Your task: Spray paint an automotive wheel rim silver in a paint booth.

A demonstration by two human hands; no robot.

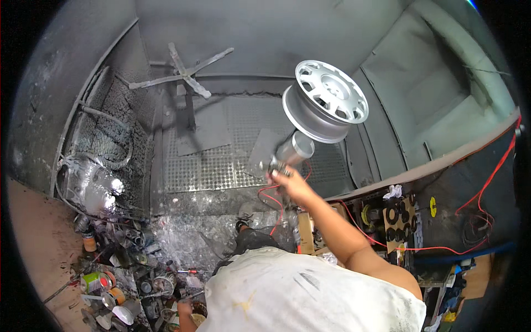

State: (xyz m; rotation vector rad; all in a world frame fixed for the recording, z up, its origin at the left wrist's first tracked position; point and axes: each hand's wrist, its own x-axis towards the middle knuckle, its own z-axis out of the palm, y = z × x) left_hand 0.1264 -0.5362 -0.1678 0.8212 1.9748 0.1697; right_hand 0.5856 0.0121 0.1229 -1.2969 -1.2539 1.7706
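My right hand point(287, 182) reaches forward, its fingers wrapped round a spray gun point(274, 165) with a silver cup point(297, 148). The gun is a little blurred. Just beyond the cup, tilted, is a silver-white alloy wheel point(333, 91) with cut-outs round its hub; whatever holds it up is hidden. Low at the left, beside the cluttered cans, is my left hand point(186, 307). It is small, and its fingers do not show clearly enough to tell open from closed.
A four-armed stand point(185, 74) rises at the back left of the grey booth. Paint cans point(113, 297) and jars crowd the lower left. A red hose point(281, 207) trails from the gun. Masking rings hang on a cardboard panel point(399, 216) at right.
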